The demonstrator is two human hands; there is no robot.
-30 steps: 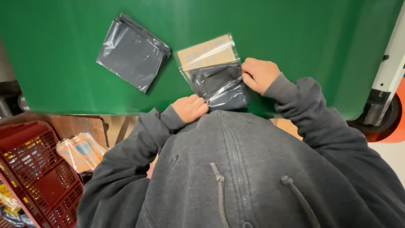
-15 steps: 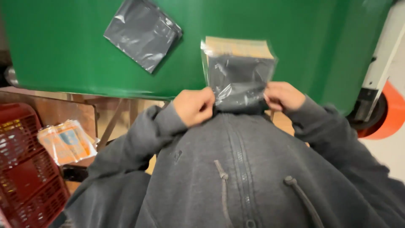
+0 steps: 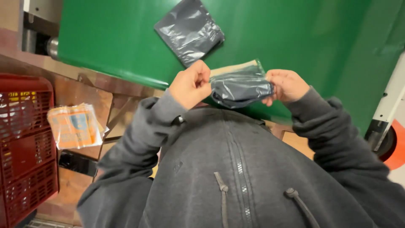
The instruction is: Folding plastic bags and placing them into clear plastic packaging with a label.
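left hand (image 3: 190,85) and right hand (image 3: 287,85) fingers pinched on ends of clear plastic bag with dark grey folded garment and tan card (image 3: 241,85), lifted above green table (image 3: 105,42). risk: slick film slipping from pinch, bag dropping.

Even indoor light, warm in tone, sharp through the middle and softer toward the edges.

Light falls from above onto the green counter (image 3: 126,38), which shows a mild sheen and no hard shadows. Pale highlights glint off the creases of the grey plastic bag (image 3: 190,29) lying flat and off the clear packet (image 3: 240,86) held between the left hand (image 3: 190,86) and right hand (image 3: 287,84). The hands are slightly soft at their outlines. The red crate (image 3: 25,143) at the left edge looks bowed by wide-angle distortion, and the floor beneath is dimmer.
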